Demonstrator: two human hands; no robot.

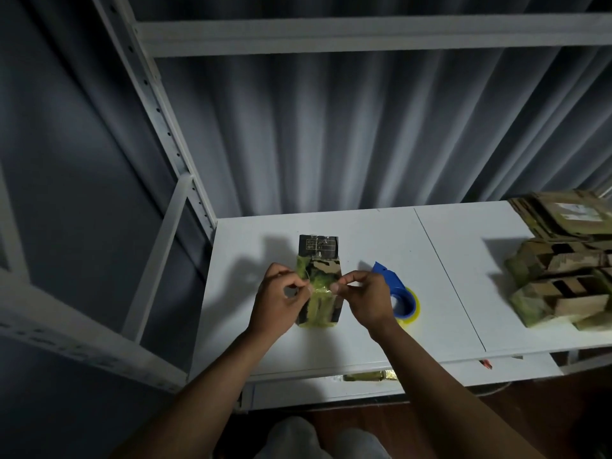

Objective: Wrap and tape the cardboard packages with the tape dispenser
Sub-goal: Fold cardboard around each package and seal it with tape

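Package of cardboard, partly wrapped in yellowish tape, lies flat on the white table near its left end, long axis pointing away from us, a dark label at its far end. We hold both hands just above its middle: our left hand has its fingers curled in, thumb and forefinger pinching what looks like one end of a short strip of clear tape; our right hand pinches the other end in the same way, remaining fingers folded. The strip itself is faint, and we cannot tell whether it already touches the package. Blue tape dispenser with its yellowish roll rests on the table just right of the package, partly hidden behind our right hand. Well apart, at the table's right end, sits a pile of other packages, some taped. White shelf uprights and a grey pleated curtain stand behind the table.
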